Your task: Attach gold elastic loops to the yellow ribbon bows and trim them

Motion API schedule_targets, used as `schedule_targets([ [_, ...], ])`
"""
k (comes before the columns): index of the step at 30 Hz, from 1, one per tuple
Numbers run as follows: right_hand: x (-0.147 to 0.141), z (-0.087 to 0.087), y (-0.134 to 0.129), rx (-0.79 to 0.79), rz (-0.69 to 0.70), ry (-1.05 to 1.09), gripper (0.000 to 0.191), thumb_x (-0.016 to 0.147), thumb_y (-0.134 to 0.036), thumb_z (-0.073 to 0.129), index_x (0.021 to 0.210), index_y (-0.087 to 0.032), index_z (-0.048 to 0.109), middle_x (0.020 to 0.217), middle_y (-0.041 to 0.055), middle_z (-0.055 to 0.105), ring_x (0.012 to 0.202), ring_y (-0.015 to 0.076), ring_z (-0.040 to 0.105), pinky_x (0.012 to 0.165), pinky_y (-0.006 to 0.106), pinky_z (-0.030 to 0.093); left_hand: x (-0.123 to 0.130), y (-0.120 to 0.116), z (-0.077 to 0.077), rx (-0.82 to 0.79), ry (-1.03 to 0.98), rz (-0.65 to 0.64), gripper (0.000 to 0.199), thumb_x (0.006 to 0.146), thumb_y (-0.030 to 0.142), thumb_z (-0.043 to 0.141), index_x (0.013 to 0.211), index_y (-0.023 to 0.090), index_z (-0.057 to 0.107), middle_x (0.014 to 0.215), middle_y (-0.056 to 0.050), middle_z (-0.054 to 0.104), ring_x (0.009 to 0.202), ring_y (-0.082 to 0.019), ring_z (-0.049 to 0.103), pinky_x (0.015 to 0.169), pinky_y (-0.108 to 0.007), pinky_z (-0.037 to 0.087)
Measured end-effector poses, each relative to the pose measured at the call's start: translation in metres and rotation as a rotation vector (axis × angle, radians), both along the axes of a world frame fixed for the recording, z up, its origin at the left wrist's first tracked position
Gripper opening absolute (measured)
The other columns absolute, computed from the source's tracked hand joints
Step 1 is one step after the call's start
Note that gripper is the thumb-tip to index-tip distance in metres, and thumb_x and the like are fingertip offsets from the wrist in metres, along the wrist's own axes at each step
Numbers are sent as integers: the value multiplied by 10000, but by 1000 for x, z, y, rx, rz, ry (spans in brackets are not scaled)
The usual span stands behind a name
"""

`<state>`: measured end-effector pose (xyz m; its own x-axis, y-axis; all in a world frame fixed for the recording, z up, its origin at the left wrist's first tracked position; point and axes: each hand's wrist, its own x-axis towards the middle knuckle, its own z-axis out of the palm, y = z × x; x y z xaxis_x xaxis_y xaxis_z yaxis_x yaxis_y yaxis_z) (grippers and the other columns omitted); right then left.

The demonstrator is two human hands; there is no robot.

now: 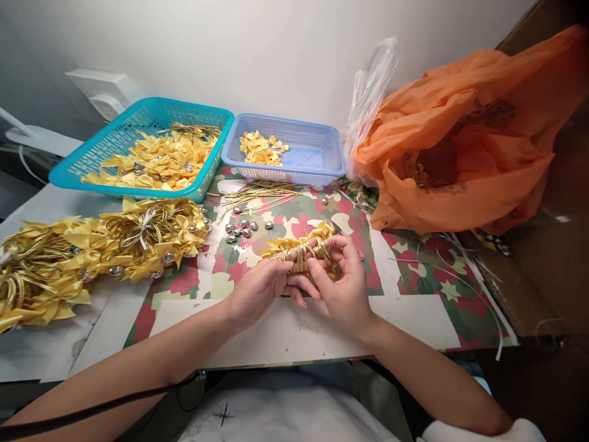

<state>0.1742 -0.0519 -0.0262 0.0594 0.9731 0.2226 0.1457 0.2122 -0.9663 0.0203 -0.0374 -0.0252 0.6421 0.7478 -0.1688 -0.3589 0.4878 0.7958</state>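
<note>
A bunch of yellow ribbon bows with looped gold cords (301, 255) is held between both hands above the patterned table cover. My left hand (262, 287) grips its left end, thumb on top and fingers curled beneath. At the right end, my right hand (345, 285) has its thumb pressed on the gold cords and its fingers wrapped behind. Several silver bells (244, 224) lie just beyond my left hand. Behind them, loose gold cords (262, 195) are spread on the cover.
A teal basket (202, 187) of bows stands at the back left, a blue basket (317, 178) beside it. Tied bow bundles (142, 236) lie on the left. An orange bag (460, 209) and a clear plastic bag (368, 92) stand at the right; white ties (483, 288) lie nearby.
</note>
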Motion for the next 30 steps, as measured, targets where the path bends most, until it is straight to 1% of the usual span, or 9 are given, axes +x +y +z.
schedule_targets([
  [3,-1,1,-2,-21,22,41,205,832,-197,628,955,-244,471,920,0,648,722,117,645,629,256,545,0,-1,1,3,-11,-2,412,894,335,460,1088,99,736,934,-158,768,844,-246,689,643,-293,497],
  [5,-1,1,-3,-35,24,66,280,788,-204,685,948,-249,460,937,1,661,686,114,642,613,261,546,0,-2,1,2,-9,3,412,892,329,465,1110,103,731,985,-163,765,855,-250,683,646,-302,501],
  [8,-3,1,-3,-44,-18,67,400,700,-204,778,931,-256,456,895,-19,651,670,116,646,590,251,547,1,-2,1,-6,-8,21,405,883,316,481,1153,125,716,1062,-158,754,850,-245,670,644,-311,503],
  [10,-4,2,-3,-68,-25,87,429,676,-190,796,926,-258,453,874,-31,644,656,116,659,569,240,552,1,-2,1,-1,-9,23,400,881,314,484,1142,123,719,1070,-160,750,819,-234,658,637,-312,496],
  [14,-5,4,-3,-151,44,215,393,721,-158,744,926,-265,427,831,-67,635,402,54,568,368,180,465,1,-2,1,28,17,-23,421,888,334,462,1079,75,734,980,-175,749,796,-235,652,611,-299,455],
  [16,-6,6,-3,-175,62,250,384,731,-145,728,926,-265,420,821,-75,636,341,40,530,323,169,434,0,-2,2,40,28,-45,439,892,343,450,1087,66,729,915,-165,744,795,-236,650,604,-292,437],
  [24,-8,7,-2,-166,-1,185,393,702,-128,726,919,-262,427,775,-70,655,438,83,626,377,179,516,-1,-1,-1,18,28,-66,467,892,362,435,1095,56,724,686,-94,658,655,-185,555,543,-264,397],
  [27,-8,7,-2,-167,-10,175,400,699,-125,723,928,-262,426,762,-70,652,464,95,646,387,177,522,0,-1,-2,8,12,-68,468,885,355,435,1122,59,709,680,-87,644,653,-187,547,541,-267,389],
  [30,-8,6,-2,-177,-3,181,384,712,-128,713,926,-262,425,748,-81,635,395,74,600,362,176,501,-1,-1,-3,16,-1,-73,472,882,339,414,1135,59,698,728,-107,672,672,-194,558,552,-274,389],
])
